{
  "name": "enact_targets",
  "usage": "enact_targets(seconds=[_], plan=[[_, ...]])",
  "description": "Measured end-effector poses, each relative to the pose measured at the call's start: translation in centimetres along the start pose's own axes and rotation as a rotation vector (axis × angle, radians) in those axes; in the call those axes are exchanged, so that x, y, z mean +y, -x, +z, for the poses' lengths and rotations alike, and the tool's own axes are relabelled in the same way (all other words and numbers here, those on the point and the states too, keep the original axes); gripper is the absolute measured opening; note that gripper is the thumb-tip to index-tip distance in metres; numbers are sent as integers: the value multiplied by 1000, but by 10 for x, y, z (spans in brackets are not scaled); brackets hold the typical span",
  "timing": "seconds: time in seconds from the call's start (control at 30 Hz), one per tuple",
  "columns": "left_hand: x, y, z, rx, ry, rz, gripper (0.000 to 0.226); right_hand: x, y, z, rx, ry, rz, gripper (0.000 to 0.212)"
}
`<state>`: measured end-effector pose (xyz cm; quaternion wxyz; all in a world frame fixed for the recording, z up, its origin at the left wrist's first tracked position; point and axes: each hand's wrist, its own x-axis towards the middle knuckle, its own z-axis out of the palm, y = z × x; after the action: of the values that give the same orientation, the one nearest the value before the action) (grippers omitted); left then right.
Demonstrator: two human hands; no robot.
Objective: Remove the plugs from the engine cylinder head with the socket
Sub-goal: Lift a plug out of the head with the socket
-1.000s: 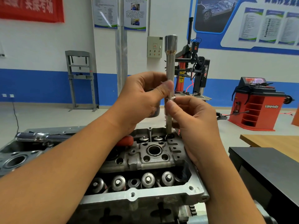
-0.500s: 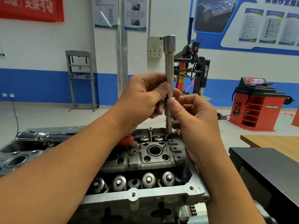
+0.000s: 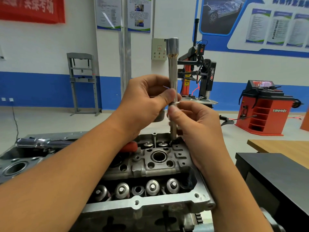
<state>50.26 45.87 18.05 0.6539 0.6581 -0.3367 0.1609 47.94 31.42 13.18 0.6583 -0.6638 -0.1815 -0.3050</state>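
Note:
A long silver socket [image 3: 173,64] stands upright, its lower end seated in a hole at the far right of the grey engine cylinder head [image 3: 150,166]. My left hand [image 3: 143,104] pinches the socket's shaft with the thumb in front. Just below it, my right hand [image 3: 195,121] pinches the same shaft between thumb and fingers. A large round bore and a near row of valve springs [image 3: 137,189] show on the head. The plug under the socket is hidden.
A chrome ratchet handle [image 3: 41,142] with a red grip lies on the left of the head. A black bench [image 3: 274,171] and a wooden table [image 3: 282,148] stand to the right. Red workshop machines [image 3: 264,108] and a grey press frame stand behind.
The socket stays upright in the same hole. My fingers have shifted slightly on the shaft, the thumbs' positions changing as if twisting it.

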Motion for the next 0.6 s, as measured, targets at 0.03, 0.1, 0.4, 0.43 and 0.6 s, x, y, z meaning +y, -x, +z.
enact_targets(seconds=[0.03,0.1,0.4,0.43,0.6], plan=[[0,0,0,34,-26,3,14,1,0,-1,32,19,-7,14],[-1,0,0,73,-48,0,25,3,0,-1,69,40,-10,19],[0,0,0,0,35,-11,13,0,0,2,4,-17,24,11],[0,0,1,16,22,2,13,1,0,0,41,16,8,14],[1,0,1,14,74,-26,28,2,-1,-2,23,0,23,9]])
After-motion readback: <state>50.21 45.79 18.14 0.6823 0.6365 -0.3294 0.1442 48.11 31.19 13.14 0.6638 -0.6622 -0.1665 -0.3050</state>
